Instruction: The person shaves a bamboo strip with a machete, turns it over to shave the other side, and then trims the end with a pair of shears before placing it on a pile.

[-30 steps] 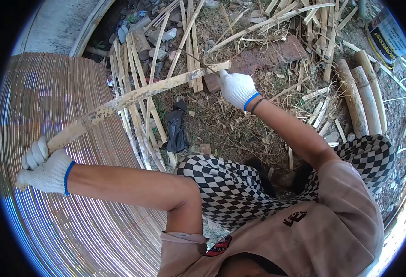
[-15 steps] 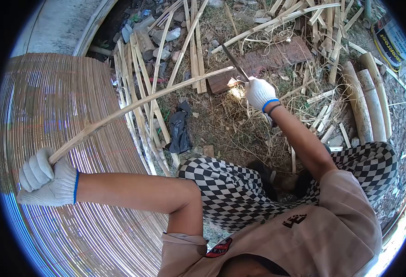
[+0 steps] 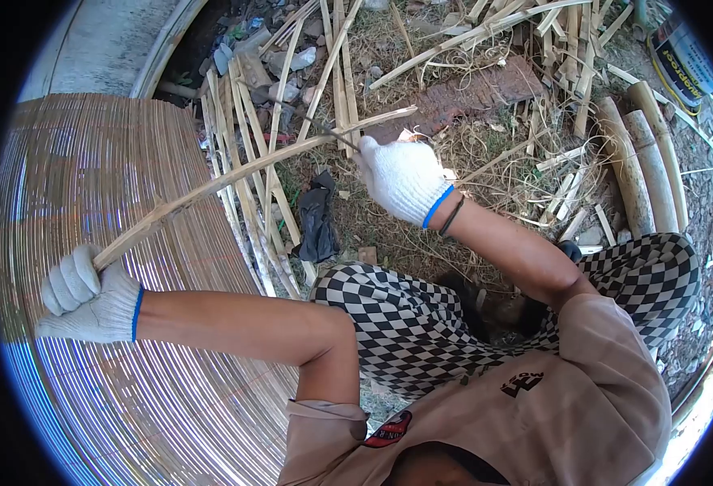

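My left hand (image 3: 89, 296), in a white knitted glove with a blue cuff, grips the near end of a long bamboo strip (image 3: 211, 186). The strip slants up to the right, and its far end lies over a reddish-brown block (image 3: 486, 93). In my right hand (image 3: 405, 178), also gloved, is the handle end of a knife (image 3: 328, 130). Its dark, thin blade points up and left and crosses the strip near the far end. The glove hides the handle.
A slatted bamboo mat (image 3: 113, 178) spreads at the left. Loose strips (image 3: 344, 73) lie ahead. Thick bamboo pieces (image 3: 656, 170) and a bucket (image 3: 685, 65) stand at the right. A black plastic scrap (image 3: 318, 219) lies near my checkered knee.
My right hand has moved left with the knife, whose blade now crosses the strip further from its tip. My left hand has shifted slightly up and right.
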The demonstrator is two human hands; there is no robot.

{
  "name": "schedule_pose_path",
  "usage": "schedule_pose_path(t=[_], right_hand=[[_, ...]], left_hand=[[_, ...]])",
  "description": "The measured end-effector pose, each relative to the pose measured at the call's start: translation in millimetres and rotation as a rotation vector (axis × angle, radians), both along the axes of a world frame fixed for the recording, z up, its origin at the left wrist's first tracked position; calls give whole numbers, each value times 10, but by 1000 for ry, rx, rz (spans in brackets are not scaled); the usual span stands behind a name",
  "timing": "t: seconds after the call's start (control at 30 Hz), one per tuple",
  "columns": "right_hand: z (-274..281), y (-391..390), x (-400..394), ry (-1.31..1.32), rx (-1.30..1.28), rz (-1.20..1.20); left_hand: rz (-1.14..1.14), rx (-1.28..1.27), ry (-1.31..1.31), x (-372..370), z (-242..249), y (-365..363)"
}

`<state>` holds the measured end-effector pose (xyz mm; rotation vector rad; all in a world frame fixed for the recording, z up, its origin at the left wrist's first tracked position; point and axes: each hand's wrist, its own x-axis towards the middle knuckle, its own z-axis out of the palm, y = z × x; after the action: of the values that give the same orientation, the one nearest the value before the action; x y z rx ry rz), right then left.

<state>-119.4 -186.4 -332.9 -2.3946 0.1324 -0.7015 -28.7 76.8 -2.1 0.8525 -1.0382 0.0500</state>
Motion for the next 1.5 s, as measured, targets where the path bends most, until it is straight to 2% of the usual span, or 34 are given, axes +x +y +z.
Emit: schedule_pose_path(t=[0.03, 0.13, 0.17, 0.27, 0.33, 0.4, 0.43, 0.5, 0.57, 0.6, 0.67, 0.73, 0.8, 0.87, 0.9, 1.0, 1.03, 1.07, 1.13, 1.17, 1.2, 1.27, 1.33, 1.4, 1.5], right_hand=[[178, -6, -108, 66, -13, 36], [-387, -89, 226, 128, 75, -85], [-497, -161, 348, 69, 60, -64], [-87, -142, 135, 81, -52, -1], [-50, -150, 98, 137, -49, -7], [-410, -271, 273, 233, 41, -54], [-680, -365, 426, 242, -32, -68], [-612, -365, 532, 249, -58, -59], [-317, -315, 291, 263, -100, -24], [-368, -356, 308, 314, -73, -44], [-644, -441, 333, 413, -9, -68], [-1274, -710, 509, 385, -10, -150], [-1399, -871, 601, 462, -117, -56], [-1058, -745, 396, 412, -62, -138], [-1060, -694, 360, 405, -45, -109], [-1830, -898, 442, 403, -54, -209], [-1785, -1069, 442, 487, -34, -93], [-1863, -1078, 558, 523, -2, -165], [-1666, -991, 536, 445, -197, -40], [-1172, -872, 406, 510, -33, -39], [-810, -659, 210, 383, 39, -72], [-428, -370, 0, 228, -18, 26], [-399, -261, -59, 195, 9, 31], [-700, -265, 80, 162, 17, 20], [-654, -247, 70, 164, -42, 8]], left_hand=[[17, -1, -2, -5, 5, -13], [126, -26, 29, 98, -17, 126], [165, -44, 38, 143, -27, 174], [-123, -5, 15, 121, -104, 200], [-28, -26, 21, 96, -74, 141], [83, -23, 22, 88, -68, 131], [-8, 14, 7, 120, -52, 189], [-47, 42, -26, 79, -17, 159], [-65, 48, -27, 99, -2, 122], [-55, 41, -22, 107, 18, 123], [-47, 45, -20, 91, 18, 170], [-70, 47, -38, 84, -13, 169], [-72, 14, -23, 33, -23, 107], [-84, -16, -16, 41, -22, 57], [-86, -21, -9, 15, -7, 72], [-170, -48, -2, -1, -38, 102], [-237, -55, -11, -1, -58, 83], [-306, -56, -13, 2, -66, 61], [-400, -35, -28, -5, -83, 70], [-420, -29, -40, -44, -93, 62], [-444, -25, -61, -50, -101, 49], [-464, -46, -57, -34, -89, 62], [-473, -69, -57, -57, -92, -30], [-451, -37, -35, -38, -95, -39], [-434, -47, -39, 62, -175, 216]])
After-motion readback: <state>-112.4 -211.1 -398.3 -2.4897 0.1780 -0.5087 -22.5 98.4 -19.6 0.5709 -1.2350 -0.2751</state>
